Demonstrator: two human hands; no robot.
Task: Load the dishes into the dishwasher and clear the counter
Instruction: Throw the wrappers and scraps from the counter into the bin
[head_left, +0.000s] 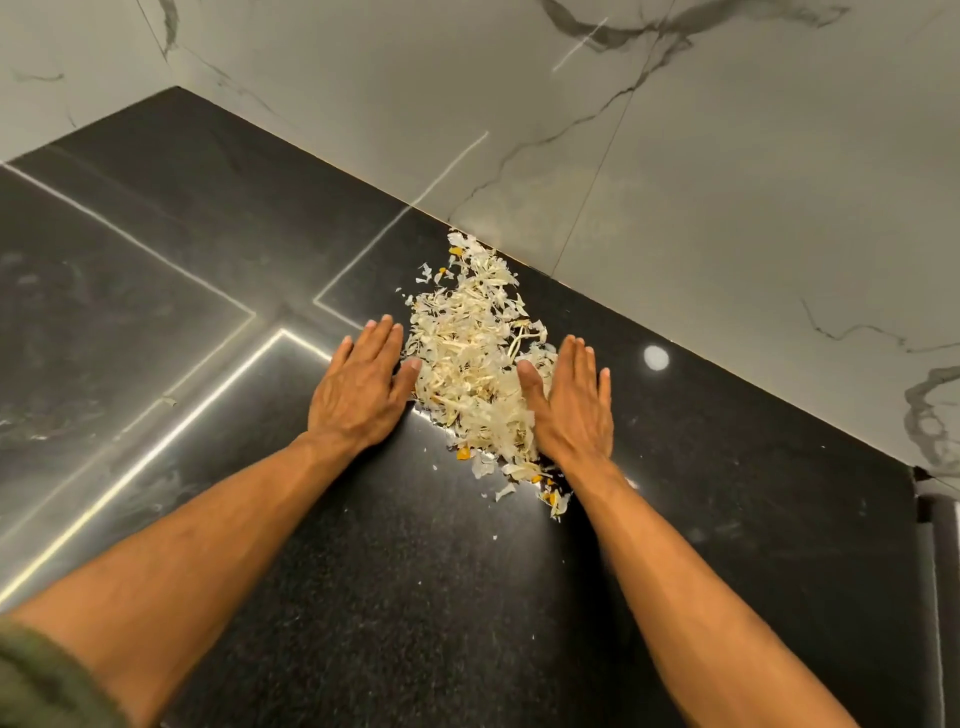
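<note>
Two bare forearms reach out over the black speckled worktop (415, 597), a green sleeve (47, 680) at the near left. The left hand (358, 387) lies flat just left of the pile of pale peelings (478, 364) — fingers straight and together, holding nothing, thumb touching the pile's edge. The right hand (571, 405) lies flat against the pile's right side, likewise outstretched and holding nothing. Beyond the pile, its far tip meets the marble wall (675, 182).
</note>
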